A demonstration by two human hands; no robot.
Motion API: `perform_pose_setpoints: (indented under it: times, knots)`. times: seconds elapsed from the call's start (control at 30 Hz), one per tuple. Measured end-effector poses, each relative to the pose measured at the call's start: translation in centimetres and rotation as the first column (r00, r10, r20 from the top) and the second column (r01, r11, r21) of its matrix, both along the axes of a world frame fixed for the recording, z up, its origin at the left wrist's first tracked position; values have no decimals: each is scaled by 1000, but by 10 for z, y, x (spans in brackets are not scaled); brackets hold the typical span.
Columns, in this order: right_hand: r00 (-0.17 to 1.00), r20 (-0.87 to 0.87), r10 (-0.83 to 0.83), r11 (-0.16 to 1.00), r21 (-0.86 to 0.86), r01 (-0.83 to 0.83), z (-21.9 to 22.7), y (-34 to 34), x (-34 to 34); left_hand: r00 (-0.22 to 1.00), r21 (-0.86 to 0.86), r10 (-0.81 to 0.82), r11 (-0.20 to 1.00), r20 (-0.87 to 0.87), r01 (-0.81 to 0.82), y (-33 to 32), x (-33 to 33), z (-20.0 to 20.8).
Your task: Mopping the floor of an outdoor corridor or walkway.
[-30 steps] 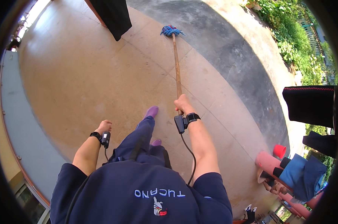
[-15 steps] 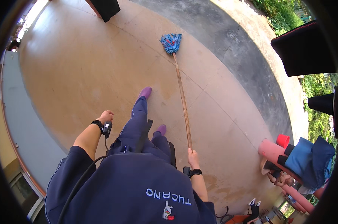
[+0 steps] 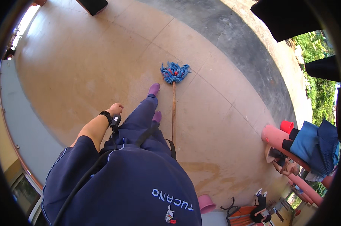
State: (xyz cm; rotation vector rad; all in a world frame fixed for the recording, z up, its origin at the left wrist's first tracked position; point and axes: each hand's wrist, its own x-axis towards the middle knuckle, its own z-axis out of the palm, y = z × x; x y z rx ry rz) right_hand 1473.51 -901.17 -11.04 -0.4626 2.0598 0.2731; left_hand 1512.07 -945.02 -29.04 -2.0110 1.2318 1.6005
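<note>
A mop with a blue string head [image 3: 175,73], red bits among its strands, rests on the floor ahead of me. Its wooden handle [image 3: 174,111] runs back toward my right side and disappears behind my dark shirt. My right hand is hidden by my body, so its hold on the handle does not show. Over to the left, my left hand [image 3: 116,109] hangs beside my thigh with its fingers loosely curled in and nothing seen in them. A black wristband with a small device [image 3: 115,121] sits on that wrist.
A pink column [image 3: 276,136] stands at right by a red bucket [image 3: 286,126] and hanging blue cloths [image 3: 309,147]. A person [image 3: 287,165] is near it. Behind me are a pink basin [image 3: 206,203] and another person [image 3: 259,213] on a bench. A grey-blue wall [image 3: 25,109] runs along the left.
The mop head has come back nearer to my feet, its strands spreading wider. My right hand has gone out of sight behind my body. My left hand has swung slightly forward.
</note>
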Motion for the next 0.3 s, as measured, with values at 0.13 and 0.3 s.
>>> perform_pose_setpoints:
  times: [0.13,0.3]
  knots:
    - [997,5,79,996,-51,-78,-9,-95,-22,997,24,-61,998,46,60,-2,22,-2]
    - [966,162,200,975,-130,-180,-68,-264,-63,998,32,59,998,-22,-59,-46,25,2]
